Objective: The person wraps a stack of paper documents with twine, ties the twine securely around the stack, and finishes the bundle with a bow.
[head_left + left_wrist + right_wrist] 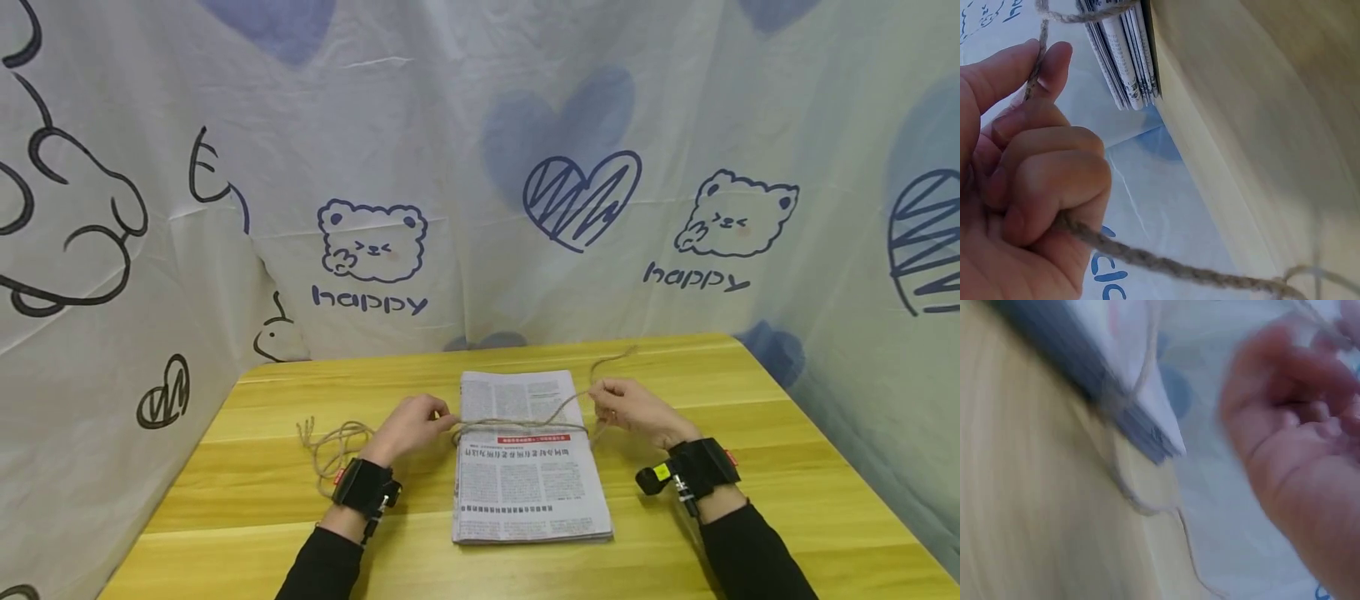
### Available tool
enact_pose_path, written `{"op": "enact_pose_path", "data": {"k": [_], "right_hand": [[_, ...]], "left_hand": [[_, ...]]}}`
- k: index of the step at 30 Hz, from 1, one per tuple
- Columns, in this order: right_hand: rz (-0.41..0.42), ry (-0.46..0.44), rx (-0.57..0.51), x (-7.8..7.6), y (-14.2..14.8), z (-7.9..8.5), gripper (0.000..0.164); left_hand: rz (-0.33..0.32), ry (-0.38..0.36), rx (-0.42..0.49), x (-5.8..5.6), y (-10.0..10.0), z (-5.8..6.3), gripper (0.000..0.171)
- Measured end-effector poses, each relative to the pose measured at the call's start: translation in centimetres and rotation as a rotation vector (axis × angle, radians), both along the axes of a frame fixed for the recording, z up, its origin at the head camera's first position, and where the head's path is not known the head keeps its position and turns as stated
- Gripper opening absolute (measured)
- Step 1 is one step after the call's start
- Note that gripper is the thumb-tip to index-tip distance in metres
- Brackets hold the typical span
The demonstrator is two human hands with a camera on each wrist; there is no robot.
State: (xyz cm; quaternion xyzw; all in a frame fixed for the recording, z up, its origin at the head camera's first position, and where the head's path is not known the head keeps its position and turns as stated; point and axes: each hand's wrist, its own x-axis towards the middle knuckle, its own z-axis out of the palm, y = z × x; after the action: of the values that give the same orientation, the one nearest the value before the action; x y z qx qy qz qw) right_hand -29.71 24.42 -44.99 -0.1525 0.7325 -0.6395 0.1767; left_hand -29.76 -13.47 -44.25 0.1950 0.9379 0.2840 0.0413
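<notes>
A flat stack of folded newspapers (528,492) lies on the table, with jute twine (517,423) running across its top and down over both side edges. My left hand (411,429) is at the stack's left edge. Its thumb and forefinger pinch the twine (1036,75), and the other fingers curl round a further length. Past the right edge, my right hand (633,410), slightly raised, pinches a strand that slants up from the stack. That hand (1297,419) is blurred in the right wrist view, where another strand (1135,500) hangs from the stack's side onto the table.
Loose loops of twine (341,442) lie on the wooden table (262,517) beside my left wrist. A thin twine end (615,357) reaches toward the table's back edge. Printed cloth (465,167) hangs behind and at both sides. Each wrist wears a black strapped camera (367,492).
</notes>
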Motion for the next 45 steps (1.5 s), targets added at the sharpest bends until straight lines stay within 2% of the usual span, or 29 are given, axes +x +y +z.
{"op": "enact_pose_path", "data": {"k": [2,6,7,8,9,10,13,15,16,20,25,28,32,36,41,45], "right_hand": [[0.012,-0.041,-0.171,-0.1,-0.1,0.0,0.031],[0.075,-0.177,-0.589,-0.5,-0.3,-0.3,0.033],[0.074,-0.200,-0.650,-0.6,-0.3,-0.4,0.033],[0.053,-0.201,-0.667,-0.6,-0.4,-0.6,0.033],[0.017,-0.183,-0.631,-0.7,-0.5,-0.8,0.033],[-0.028,-0.139,-0.539,-0.8,-0.7,-1.0,0.033],[-0.133,0.027,-0.110,-1.0,-1.6,-1.5,0.035],[-0.134,0.137,0.159,-1.2,-2.3,-1.7,0.039],[-0.127,0.175,0.255,-1.3,-2.6,-1.7,0.040],[-0.076,0.311,0.489,-1.9,-3.5,-1.5,0.034],[-0.035,0.451,0.610,-2.4,-3.7,-1.4,0.023],[0.012,0.471,0.638,-2.4,-3.4,-1.5,0.020],[0.116,0.471,0.711,-2.1,-2.9,-1.7,0.017],[0.181,0.506,0.762,-2.0,-2.9,-1.5,0.017],[0.158,0.559,0.800,-2.3,-3.4,-1.2,0.022],[0.113,0.656,0.873,-2.7,-4.1,-1.2,0.021]], "left_hand": [[-0.004,-0.005,0.000,0.0,0.0,0.0,0.026],[-0.032,-0.021,-0.002,0.0,0.1,-0.1,0.026],[-0.042,-0.021,0.001,0.0,0.1,-0.1,0.026],[-0.053,-0.024,0.003,0.0,0.1,-0.1,0.027],[-0.062,-0.024,0.002,0.0,0.2,-0.1,0.027],[-0.070,-0.018,-0.006,0.1,0.2,-0.2,0.027],[-0.093,0.002,-0.025,0.2,0.4,-0.3,0.028],[-0.096,0.015,-0.049,0.3,0.6,-0.4,0.028],[-0.098,0.023,-0.058,0.3,0.6,-0.4,0.028],[-0.096,0.036,-0.073,0.5,0.6,-0.2,0.026],[-0.100,0.033,-0.090,0.3,0.1,-0.1,0.024],[-0.107,0.015,-0.107,-0.1,-0.4,-0.3,0.025],[-0.117,-0.008,-0.114,-0.3,-1.0,-0.5,0.026],[-0.125,0.017,-0.093,-0.3,-1.0,-0.3,0.023],[-0.202,0.080,-0.038,0.4,-0.4,0.4,0.021],[-0.276,0.056,-0.035,1.2,0.5,0.9,0.025]]}}
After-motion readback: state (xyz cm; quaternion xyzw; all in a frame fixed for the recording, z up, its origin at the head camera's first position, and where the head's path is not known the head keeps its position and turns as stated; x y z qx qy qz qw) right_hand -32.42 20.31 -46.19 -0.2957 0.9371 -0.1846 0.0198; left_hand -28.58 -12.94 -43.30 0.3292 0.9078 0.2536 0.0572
